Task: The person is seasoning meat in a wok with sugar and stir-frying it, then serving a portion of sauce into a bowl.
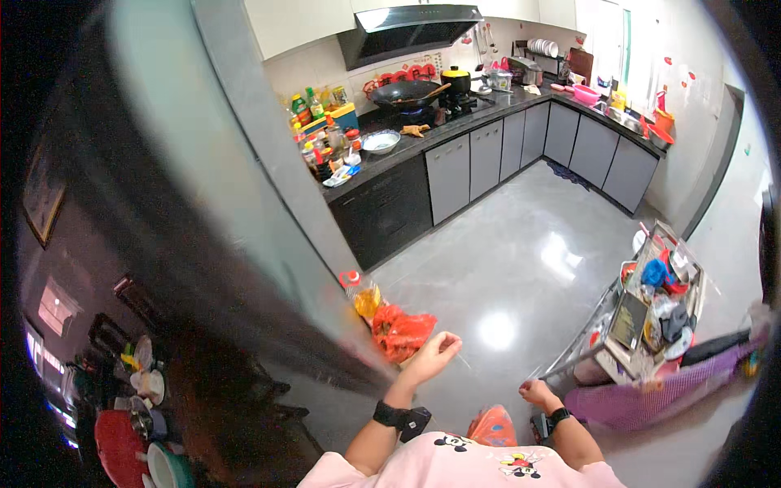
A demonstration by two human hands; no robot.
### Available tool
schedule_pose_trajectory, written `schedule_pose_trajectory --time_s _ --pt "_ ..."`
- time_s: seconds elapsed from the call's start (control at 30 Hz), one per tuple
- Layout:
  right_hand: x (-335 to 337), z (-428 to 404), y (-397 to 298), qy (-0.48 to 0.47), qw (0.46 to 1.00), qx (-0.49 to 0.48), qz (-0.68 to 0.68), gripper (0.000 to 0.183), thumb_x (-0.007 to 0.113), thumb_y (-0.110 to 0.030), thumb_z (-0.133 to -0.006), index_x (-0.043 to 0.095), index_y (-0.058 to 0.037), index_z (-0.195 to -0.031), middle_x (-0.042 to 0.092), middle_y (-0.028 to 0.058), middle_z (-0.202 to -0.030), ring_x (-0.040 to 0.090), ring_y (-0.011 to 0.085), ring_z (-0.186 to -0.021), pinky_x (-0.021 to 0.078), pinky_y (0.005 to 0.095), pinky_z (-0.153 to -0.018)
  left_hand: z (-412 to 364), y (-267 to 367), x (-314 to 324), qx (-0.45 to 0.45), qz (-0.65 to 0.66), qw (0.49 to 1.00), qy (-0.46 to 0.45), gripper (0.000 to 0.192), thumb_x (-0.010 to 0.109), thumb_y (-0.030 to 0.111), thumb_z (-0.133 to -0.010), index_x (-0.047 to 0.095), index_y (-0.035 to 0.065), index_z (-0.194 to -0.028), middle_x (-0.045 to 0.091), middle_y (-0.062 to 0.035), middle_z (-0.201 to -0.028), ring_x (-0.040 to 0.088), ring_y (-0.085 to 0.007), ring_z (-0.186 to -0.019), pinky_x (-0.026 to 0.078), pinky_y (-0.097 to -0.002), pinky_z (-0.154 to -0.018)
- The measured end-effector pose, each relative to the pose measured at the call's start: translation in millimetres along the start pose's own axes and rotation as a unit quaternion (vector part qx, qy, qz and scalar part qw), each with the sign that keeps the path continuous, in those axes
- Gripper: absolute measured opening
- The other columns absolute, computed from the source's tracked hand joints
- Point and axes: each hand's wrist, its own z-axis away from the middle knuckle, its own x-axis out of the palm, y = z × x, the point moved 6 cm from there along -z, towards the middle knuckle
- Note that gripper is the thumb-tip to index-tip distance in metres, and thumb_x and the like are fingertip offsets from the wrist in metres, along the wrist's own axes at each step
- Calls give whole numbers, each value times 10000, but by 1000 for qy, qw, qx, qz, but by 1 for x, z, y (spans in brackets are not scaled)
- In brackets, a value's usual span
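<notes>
My left hand [434,357] is raised over the floor, fingers loosely curled, with nothing visible in it. It is nearest a red plastic bag [399,332], beside which an oil bottle with a red cap [365,296] stands by the door frame. My right hand [537,391] is closed, close to the left side of a cluttered rack; no object shows in it. Black straps circle both wrists. Below, between the hands, part of an orange-red patterned item [493,426] shows in front of my pink shirt. Farther off, a wok [406,94] with a wooden-handled utensil sits on the gas stove.
A rack [610,354] heaped with household items stands at right, a purple mesh cover [647,399] beside it. The L-shaped black counter [390,160] carries bottles, a white bowl [381,142] and a yellow-lidded pot [455,80]. A doorway edge rises at left. A dark mat [568,175] lies by the cabinets.
</notes>
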Motion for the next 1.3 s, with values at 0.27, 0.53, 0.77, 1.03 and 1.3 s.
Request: schedule_pose_trajectory --time_s 0.27,0.53,0.77,1.03,1.3 --pt "-151 -198 42 -56 995 -29 74 225 526 -251 -738 637 -80 -834 611 174 -828 584 343 -793 474 390 -724 -245 11 -19 -13 26 997 66 223 542 212 -854 521 15 -955 563 -34 -879 521 -103 -827 433 -254 -750" --pt "-336 -451 -48 -19 976 -170 134 211 511 -228 -760 627 -69 -836 616 170 -787 587 343 -755 478 403 -702 -380 -15 -100 -78 29 971 225 227 543 209 -851 531 17 -973 573 -47 -905 528 -117 -837 435 -260 -748" --pt "-445 -627 -158 9 949 -297 102 189 541 -195 -761 621 -65 -873 622 155 -747 600 312 -722 481 381 -680 -525 -51 -182 -129 71 943 298 226 548 221 -850 547 17 -948 577 -38 -858 519 -106 -812 427 -251 -740" --pt "-669 -773 -314 171 882 -422 122 138 581 -122 -733 599 -39 -842 587 159 -747 575 331 -693 472 384 -603 -756 29 -263 -6 23 960 278 176 524 172 -865 532 31 -968 571 -30 -914 526 -100 -851 431 -241 -752" --pt "-832 -957 -489 352 709 -531 302 411 669 -173 -638 500 -16 -979 471 130 -1015 435 304 -930 378 391 -782 -898 47 -304 -20 38 948 314 160 524 124 -860 524 22 -984 574 -37 -928 530 -108 -873 428 -236 -781"
